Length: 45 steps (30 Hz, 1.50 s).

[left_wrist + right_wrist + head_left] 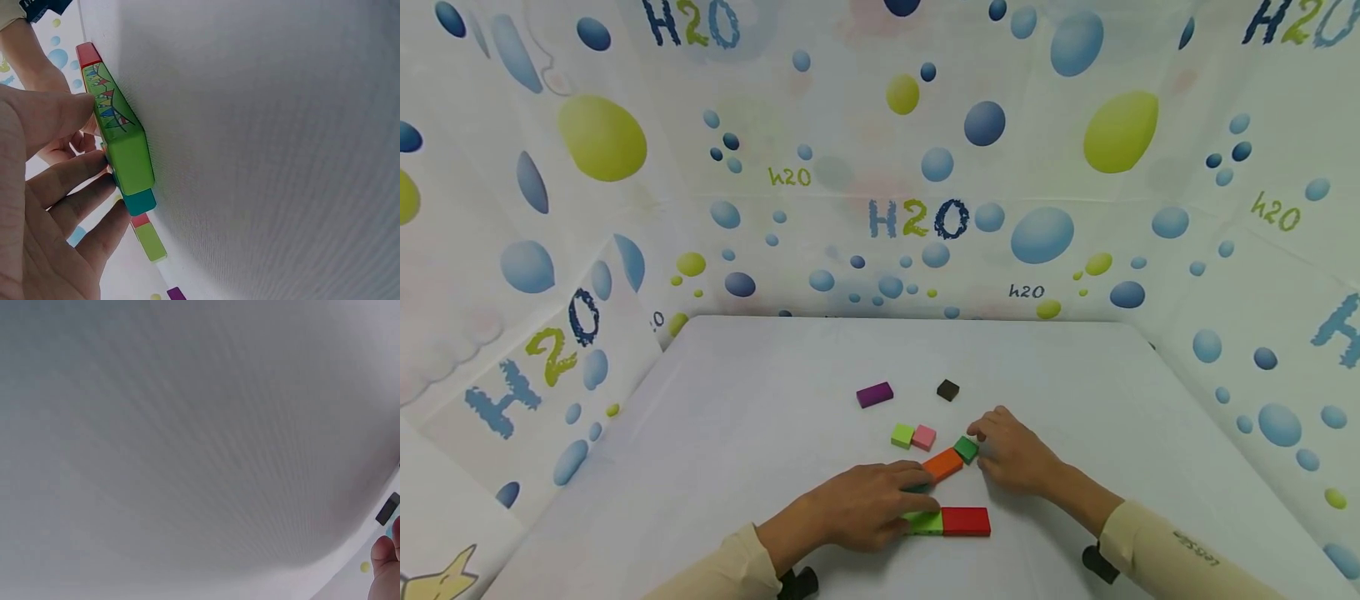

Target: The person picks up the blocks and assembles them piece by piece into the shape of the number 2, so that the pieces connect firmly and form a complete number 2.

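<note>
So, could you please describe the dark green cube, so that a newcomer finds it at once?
On the white table, between the left hand and right hand, lies a slanted orange rectangular block. At its far-right end sits the dark green cube, deeper in colour than the small lime-green block farther left.

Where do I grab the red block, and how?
Probably pinch the red block by its long near and far sides, close to the right end, coming from the right: that end looks free, while its left end meets the green block touched by the left hand.
</note>
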Tool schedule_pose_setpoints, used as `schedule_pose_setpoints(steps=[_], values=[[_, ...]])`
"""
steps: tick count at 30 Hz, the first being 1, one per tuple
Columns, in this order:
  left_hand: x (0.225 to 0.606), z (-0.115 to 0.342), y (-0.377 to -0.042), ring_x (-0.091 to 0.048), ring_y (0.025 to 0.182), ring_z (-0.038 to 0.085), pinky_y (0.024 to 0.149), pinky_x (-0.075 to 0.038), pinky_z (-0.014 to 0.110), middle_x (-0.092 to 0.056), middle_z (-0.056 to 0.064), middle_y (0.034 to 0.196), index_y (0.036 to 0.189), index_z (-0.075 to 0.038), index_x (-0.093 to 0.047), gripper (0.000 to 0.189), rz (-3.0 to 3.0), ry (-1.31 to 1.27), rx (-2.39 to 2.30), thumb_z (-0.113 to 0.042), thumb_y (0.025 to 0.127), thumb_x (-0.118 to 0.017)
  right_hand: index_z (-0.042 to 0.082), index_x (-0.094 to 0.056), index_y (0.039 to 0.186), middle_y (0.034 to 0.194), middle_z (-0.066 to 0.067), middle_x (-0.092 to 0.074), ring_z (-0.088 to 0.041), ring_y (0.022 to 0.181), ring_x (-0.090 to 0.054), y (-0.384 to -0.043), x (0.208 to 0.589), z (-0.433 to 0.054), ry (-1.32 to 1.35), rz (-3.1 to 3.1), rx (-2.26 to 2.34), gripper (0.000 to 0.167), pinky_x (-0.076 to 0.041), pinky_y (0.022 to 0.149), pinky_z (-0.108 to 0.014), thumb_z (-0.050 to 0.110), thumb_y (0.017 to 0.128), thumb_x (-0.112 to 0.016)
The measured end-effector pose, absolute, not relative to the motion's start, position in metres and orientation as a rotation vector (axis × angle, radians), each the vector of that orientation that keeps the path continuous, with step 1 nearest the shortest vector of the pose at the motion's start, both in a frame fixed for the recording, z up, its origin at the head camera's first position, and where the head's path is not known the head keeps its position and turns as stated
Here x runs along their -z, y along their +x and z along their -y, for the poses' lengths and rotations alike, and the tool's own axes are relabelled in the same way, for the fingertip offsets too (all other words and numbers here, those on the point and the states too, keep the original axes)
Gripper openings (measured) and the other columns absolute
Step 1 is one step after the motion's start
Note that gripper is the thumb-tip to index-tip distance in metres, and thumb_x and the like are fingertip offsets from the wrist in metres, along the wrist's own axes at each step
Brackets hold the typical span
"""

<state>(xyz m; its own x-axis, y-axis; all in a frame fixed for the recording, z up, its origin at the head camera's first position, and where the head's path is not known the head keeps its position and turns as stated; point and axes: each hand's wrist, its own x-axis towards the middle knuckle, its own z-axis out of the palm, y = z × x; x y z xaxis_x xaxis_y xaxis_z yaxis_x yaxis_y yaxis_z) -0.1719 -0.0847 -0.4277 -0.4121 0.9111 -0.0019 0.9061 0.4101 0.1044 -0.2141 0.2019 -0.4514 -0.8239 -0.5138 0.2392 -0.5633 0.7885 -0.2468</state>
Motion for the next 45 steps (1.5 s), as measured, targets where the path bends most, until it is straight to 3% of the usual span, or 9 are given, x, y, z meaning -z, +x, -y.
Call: schedule_pose_setpoints(steps=[4, 8, 16, 28, 45], values=[[0.426, 0.085, -0.172, -0.046, 0.138, 0.015, 0.110, -0.046, 0.037, -0.049, -0.004, 0.151, 0.141, -0.034, -0.058, 0.043, -2.584, 1.653, -0.133, -0.025, 0.099, -0.063, 0.008, -0.067, 0.114, 0.097, 0.002, -0.063, -0.012, 0.092, -0.050, -0.220, 0.449, -0.203, 0.859, 2.780, -0.461, 0.037, -0.055, 0.079, -0.027, 0.000, 0.079, -0.074], [0.426, 0.085, -0.172, -0.046, 0.139, 0.015, 0.110, -0.046, 0.038, -0.049, -0.004, 0.151, 0.141, -0.034, -0.058, 0.043, -2.578, 1.640, -0.144, -0.024, 0.099, -0.063, 0.008, -0.067, 0.116, 0.099, 0.000, -0.065, -0.014, 0.095, -0.051, -0.227, 0.449, -0.201, 0.787, 2.810, -0.450, 0.035, -0.056, 0.084, -0.030, -0.002, 0.083, -0.071], [0.430, 0.082, -0.173, -0.045, 0.139, 0.015, 0.110, -0.046, 0.037, -0.049, -0.004, 0.151, 0.140, -0.034, -0.059, 0.044, -2.575, 1.626, -0.159, -0.024, 0.098, -0.064, 0.004, -0.061, 0.128, 0.117, -0.009, -0.065, -0.023, 0.103, -0.052, -0.241, 0.450, -0.195, 0.668, 2.909, -0.359, 0.041, -0.055, 0.089, -0.037, 0.016, 0.091, -0.075], [0.428, 0.083, -0.173, -0.048, 0.137, 0.016, 0.109, -0.047, 0.037, -0.051, -0.002, 0.150, 0.140, -0.032, -0.060, 0.044, -2.568, 1.675, -0.164, -0.021, 0.098, -0.064, 0.001, -0.057, 0.135, 0.129, -0.014, -0.063, -0.029, 0.112, -0.051, -0.263, 0.445, -0.178, 0.507, 3.007, -0.364, 0.047, -0.054, 0.097, -0.042, 0.026, 0.097, -0.068], [0.426, 0.085, -0.172, -0.048, 0.137, 0.015, 0.109, -0.047, 0.035, -0.052, -0.002, 0.149, 0.140, -0.031, -0.060, 0.042, -2.569, 1.690, -0.162, -0.022, 0.098, -0.064, -0.001, -0.056, 0.137, 0.128, -0.016, -0.063, -0.031, 0.112, -0.049, -0.285, 0.439, -0.157, 0.326, 3.114, -0.490, 0.053, -0.051, 0.099, -0.046, 0.034, 0.098, -0.067]])
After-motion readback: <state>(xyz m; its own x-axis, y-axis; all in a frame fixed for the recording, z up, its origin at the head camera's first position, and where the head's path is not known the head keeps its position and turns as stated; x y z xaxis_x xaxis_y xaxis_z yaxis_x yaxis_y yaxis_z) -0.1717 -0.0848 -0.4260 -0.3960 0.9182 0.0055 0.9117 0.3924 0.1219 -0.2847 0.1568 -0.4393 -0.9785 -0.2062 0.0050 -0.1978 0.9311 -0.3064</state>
